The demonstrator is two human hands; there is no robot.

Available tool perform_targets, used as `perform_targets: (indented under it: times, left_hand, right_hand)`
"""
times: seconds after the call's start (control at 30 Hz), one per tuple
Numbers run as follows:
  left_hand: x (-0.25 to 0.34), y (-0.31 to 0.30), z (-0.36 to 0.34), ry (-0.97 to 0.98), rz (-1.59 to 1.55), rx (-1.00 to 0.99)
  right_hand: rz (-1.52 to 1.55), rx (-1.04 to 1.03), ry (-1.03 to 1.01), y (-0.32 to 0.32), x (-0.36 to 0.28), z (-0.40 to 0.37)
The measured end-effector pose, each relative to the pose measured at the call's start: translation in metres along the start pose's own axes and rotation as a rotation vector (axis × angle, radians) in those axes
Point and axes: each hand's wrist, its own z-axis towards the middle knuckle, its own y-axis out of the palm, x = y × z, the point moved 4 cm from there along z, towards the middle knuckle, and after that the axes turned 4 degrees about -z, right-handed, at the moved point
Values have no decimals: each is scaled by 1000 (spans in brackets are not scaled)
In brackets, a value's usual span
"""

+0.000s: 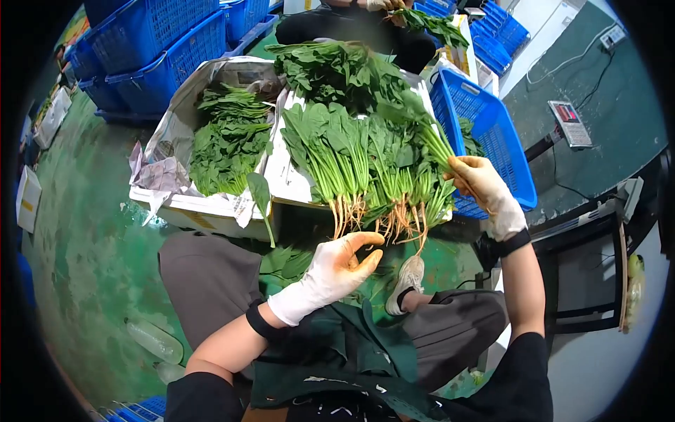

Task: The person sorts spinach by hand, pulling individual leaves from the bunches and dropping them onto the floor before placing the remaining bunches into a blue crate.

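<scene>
Your right hand (484, 184) grasps a spinach bunch (430, 139) by its stems, centre right of frame. Your left hand (342, 264) is released, fingers curled, just below the spinach roots (380, 214) at centre.

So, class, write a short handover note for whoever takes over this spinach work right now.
Left hand: white-gloved, open, palm up under the roots, holding nothing.
Right hand: grip shut on a green leafy spinach bunch.
Done: spinach row with pale orange roots lies on the white foam box.
To do: loose green leaves in the paper-lined box beside it likely need the same.
</scene>
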Motion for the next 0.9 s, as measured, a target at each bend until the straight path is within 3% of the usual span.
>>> perform_targets:
  times: [0.1, 0.27, 0.33, 0.4, 0.47, 0.6, 0.67, 0.83, 0.9]
  left_hand:
    - [-3, 8, 2, -135, -240, -45]
    - [-6, 13, 13, -174, -646, -92]
    - [-19, 14, 20, -214, -686, -42]
    - [-31, 17, 21, -406, -924, -2]
    - [-52, 17, 18, -555, -877, 80]
    - [-56, 23, 12, -561, -959, 135]
    - [-54, 24, 16, -441, -1028, 151]
    - [-42, 19, 20, -314, -1390, 62]
    - [-34, 3, 24, -286, -1357, 95]
  right_hand:
    - [340, -41, -82, 15, -5, -30]
    - [624, -89, -151, 71, 16, -65]
    - [574, -2, -198, 104, 29, -72]
    - [388, 127, -150, 130, 40, -79]
    - [279, 202, -104, 146, 55, -80]
    - [309, 312, -99, 149, 66, -87]
    - [373, 293, -54, 150, 68, -88]
    - [1023, 241, -138, 169, 63, -96]
    - [1255, 199, -179, 168, 59, -103]
